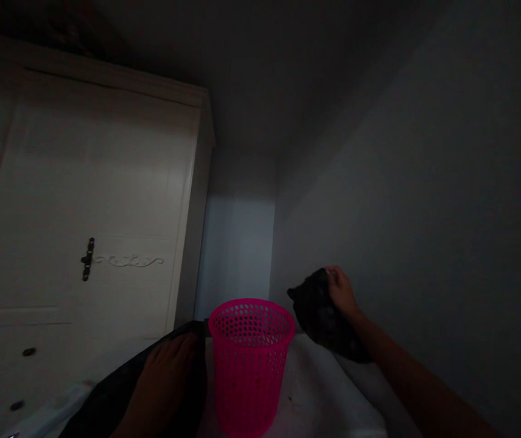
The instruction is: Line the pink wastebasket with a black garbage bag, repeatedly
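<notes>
Pink basket (249, 380) — inner bottom hidden

Pale wardrobe (137, 176) with 2 dark handles (87, 259), 2 dark knobs (29, 351), 1 scroll ornament (129, 262); grey wall (392, 201) at right

Pink perforated basket (249, 386), upright, open-topped, crumpled black bag (318, 310) at its right, black material (197, 386) at its left

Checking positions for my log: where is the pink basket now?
The basket stands upright at bottom centre of the head view, on the white surface, between the left hand and the right hand, which holds black plastic.
</notes>
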Action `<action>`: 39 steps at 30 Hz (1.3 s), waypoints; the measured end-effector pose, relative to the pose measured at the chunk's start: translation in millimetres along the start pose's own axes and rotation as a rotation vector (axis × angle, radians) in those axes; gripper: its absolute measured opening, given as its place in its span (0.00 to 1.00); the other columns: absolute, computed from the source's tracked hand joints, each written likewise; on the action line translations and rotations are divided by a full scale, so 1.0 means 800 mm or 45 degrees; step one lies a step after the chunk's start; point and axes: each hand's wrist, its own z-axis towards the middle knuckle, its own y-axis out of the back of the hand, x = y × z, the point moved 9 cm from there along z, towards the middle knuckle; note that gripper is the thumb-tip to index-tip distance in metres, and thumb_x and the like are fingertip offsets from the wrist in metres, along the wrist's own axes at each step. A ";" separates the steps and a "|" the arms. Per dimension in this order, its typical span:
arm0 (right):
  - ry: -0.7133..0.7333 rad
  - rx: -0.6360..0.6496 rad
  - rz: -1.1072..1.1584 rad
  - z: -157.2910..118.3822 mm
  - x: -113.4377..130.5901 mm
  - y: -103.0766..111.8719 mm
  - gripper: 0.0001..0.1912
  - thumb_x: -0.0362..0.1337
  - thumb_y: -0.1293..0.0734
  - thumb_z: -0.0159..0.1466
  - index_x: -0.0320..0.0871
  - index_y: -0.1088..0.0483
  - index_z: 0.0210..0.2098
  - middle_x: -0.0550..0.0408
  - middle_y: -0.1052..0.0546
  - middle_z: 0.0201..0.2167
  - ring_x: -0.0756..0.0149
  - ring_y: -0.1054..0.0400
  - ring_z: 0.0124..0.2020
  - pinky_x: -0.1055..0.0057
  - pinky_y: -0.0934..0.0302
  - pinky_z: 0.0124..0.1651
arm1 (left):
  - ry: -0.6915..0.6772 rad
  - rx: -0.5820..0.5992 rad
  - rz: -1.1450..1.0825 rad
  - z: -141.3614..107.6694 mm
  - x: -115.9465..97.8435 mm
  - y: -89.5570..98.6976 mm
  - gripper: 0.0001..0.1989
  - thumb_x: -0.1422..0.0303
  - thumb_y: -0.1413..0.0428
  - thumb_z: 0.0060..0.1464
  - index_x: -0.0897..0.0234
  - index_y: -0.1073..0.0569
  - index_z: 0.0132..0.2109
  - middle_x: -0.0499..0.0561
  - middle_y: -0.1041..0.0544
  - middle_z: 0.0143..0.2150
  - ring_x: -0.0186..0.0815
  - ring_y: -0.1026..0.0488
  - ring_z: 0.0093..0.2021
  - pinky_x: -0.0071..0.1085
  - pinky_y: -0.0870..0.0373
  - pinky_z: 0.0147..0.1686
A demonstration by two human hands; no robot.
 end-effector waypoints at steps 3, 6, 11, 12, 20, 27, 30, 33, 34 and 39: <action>0.072 -0.025 0.113 0.035 0.073 -0.008 0.16 0.54 0.42 0.67 0.52 0.31 0.43 0.50 0.22 0.37 0.55 0.30 0.40 0.61 0.34 0.45 | -0.168 -0.205 -0.265 0.025 -0.050 0.027 0.20 0.65 0.56 0.70 0.58 0.26 0.61 0.56 0.21 0.60 0.43 0.25 0.59 0.44 0.31 0.62; 0.178 -0.141 0.141 0.052 0.126 -0.026 0.14 0.50 0.42 0.68 0.53 0.31 0.45 0.50 0.21 0.41 0.54 0.30 0.45 0.58 0.35 0.49 | -0.254 -0.199 -0.385 0.046 -0.088 0.031 0.22 0.59 0.60 0.72 0.58 0.24 0.57 0.55 0.19 0.55 0.41 0.23 0.56 0.43 0.30 0.59; 0.152 -0.197 0.148 0.041 0.142 -0.105 0.14 0.45 0.45 0.69 0.46 0.32 0.44 0.49 0.23 0.38 0.57 0.31 0.42 0.60 0.37 0.49 | -0.252 0.049 -0.337 0.070 -0.121 -0.002 0.28 0.59 0.64 0.73 0.61 0.21 0.39 0.55 0.17 0.40 0.42 0.22 0.46 0.44 0.32 0.55; 0.127 -0.177 0.152 0.033 0.138 -0.125 0.14 0.44 0.45 0.69 0.46 0.32 0.43 0.50 0.23 0.37 0.58 0.31 0.41 0.62 0.37 0.48 | -0.235 0.075 -0.325 0.073 -0.123 -0.007 0.29 0.59 0.65 0.72 0.61 0.22 0.37 0.55 0.17 0.38 0.43 0.22 0.44 0.44 0.32 0.54; 0.006 0.408 0.104 -0.064 0.084 -0.287 0.08 0.36 0.44 0.70 0.48 0.33 0.40 0.57 0.26 0.34 0.63 0.32 0.37 0.70 0.40 0.43 | -0.260 0.174 -0.463 0.081 -0.145 -0.008 0.29 0.56 0.63 0.72 0.62 0.25 0.31 0.53 0.20 0.30 0.38 0.23 0.34 0.34 0.35 0.38; -0.013 0.869 0.151 -0.112 0.066 -0.322 0.05 0.33 0.38 0.66 0.46 0.33 0.34 0.59 0.27 0.33 0.66 0.34 0.38 0.71 0.41 0.43 | -0.083 0.208 -0.571 0.100 -0.126 -0.004 0.24 0.56 0.58 0.69 0.61 0.27 0.31 0.52 0.20 0.32 0.38 0.23 0.34 0.34 0.33 0.36; -0.012 0.930 0.261 -0.115 0.072 -0.310 0.03 0.34 0.36 0.65 0.45 0.32 0.34 0.61 0.28 0.31 0.67 0.35 0.36 0.72 0.42 0.42 | 0.012 -0.030 -0.706 0.130 -0.103 -0.001 0.16 0.61 0.57 0.67 0.61 0.26 0.42 0.55 0.19 0.43 0.41 0.22 0.45 0.38 0.28 0.47; -0.089 0.908 0.448 -0.113 0.077 -0.288 0.11 0.45 0.35 0.66 0.45 0.31 0.33 0.61 0.30 0.29 0.67 0.36 0.34 0.72 0.44 0.39 | 0.023 -0.073 -0.881 0.161 -0.090 -0.020 0.19 0.65 0.47 0.60 0.64 0.30 0.57 0.59 0.21 0.55 0.43 0.23 0.54 0.42 0.28 0.55; -0.125 0.910 0.513 -0.113 0.078 -0.281 0.15 0.50 0.34 0.66 0.45 0.31 0.33 0.61 0.30 0.28 0.67 0.37 0.33 0.72 0.44 0.38 | 0.024 -0.012 -0.936 0.170 -0.089 -0.031 0.24 0.66 0.44 0.57 0.64 0.32 0.60 0.59 0.21 0.56 0.43 0.23 0.54 0.42 0.27 0.54; -0.308 0.940 0.706 -0.116 0.076 -0.247 0.26 0.61 0.27 0.57 0.44 0.29 0.34 0.63 0.31 0.25 0.69 0.37 0.28 0.73 0.45 0.34 | 0.101 0.226 -0.864 0.196 -0.086 -0.061 0.16 0.70 0.48 0.57 0.64 0.23 0.51 0.55 0.16 0.45 0.40 0.20 0.46 0.33 0.26 0.46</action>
